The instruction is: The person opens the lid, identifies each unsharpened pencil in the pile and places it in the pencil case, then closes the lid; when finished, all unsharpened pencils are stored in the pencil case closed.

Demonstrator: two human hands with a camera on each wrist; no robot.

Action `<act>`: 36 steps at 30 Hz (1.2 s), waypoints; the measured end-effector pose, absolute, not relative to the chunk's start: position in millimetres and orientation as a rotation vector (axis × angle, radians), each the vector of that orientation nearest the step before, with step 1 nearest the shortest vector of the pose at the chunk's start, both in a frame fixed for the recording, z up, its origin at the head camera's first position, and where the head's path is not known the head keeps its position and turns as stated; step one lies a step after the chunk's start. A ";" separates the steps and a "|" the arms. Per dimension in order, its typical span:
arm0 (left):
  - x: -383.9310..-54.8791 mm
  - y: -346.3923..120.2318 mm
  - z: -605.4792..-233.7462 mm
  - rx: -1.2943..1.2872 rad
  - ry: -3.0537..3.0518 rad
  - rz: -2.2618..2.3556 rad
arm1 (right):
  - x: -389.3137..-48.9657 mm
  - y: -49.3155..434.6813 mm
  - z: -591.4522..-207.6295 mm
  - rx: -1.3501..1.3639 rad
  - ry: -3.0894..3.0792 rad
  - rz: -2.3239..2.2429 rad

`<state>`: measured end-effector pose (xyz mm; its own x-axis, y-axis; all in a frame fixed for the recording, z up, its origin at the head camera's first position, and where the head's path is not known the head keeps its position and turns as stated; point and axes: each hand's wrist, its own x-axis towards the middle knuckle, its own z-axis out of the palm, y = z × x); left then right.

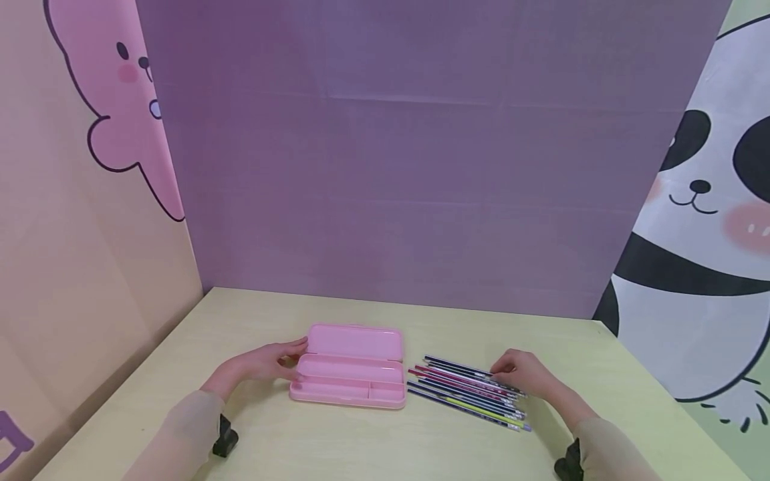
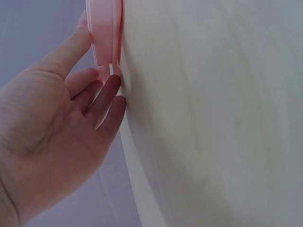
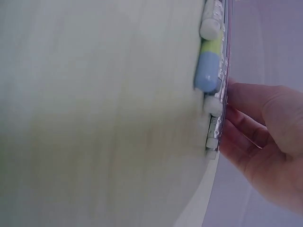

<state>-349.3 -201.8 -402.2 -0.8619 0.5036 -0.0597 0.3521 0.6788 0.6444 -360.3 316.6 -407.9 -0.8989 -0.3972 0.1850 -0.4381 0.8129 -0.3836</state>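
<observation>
A pink pencil case [image 1: 349, 368] lies open on the table, its lid [image 1: 355, 341] folded back and its compartments bare. At its left end is my left hand [image 1: 265, 364], thumb against the case's side and fingers by the lid and hinge; the left wrist view shows the hand [image 2: 57, 113] bent around the end of the case [image 2: 104, 33]. To the right of the case, pencils [image 1: 463, 391] lie side by side, eraser ends toward the lower right. My right hand [image 1: 526, 375] pinches a dark pencil at the row's far side, its fingertips partly hidden. Up close, erasers [image 3: 207, 71] show beside the right hand [image 3: 270, 137].
The pale wooden table [image 1: 301, 444] ends at a purple backdrop [image 1: 397, 167]. Walls with a pink cartoon figure [image 1: 114, 87] and a panda [image 1: 698, 220] flank it. Black wrist devices [image 1: 225, 437] sit at both sleeves.
</observation>
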 end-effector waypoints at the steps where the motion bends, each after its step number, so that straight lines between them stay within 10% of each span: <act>1: -349.6 -201.8 -402.3 0.691 2.657 0.952 | -360.7 316.6 -408.2 0.674 -2.893 0.645; 36: -351.9 -201.8 -406.1 0.768 2.660 1.013 | -350.9 286.7 -386.3 0.682 -2.712 0.791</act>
<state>-351.9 -201.8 -406.1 -0.8467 0.5320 0.0038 0.3999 0.6316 0.6642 -350.9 286.7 -386.3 -0.8639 -0.3684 0.3434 -0.4952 0.7455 -0.4461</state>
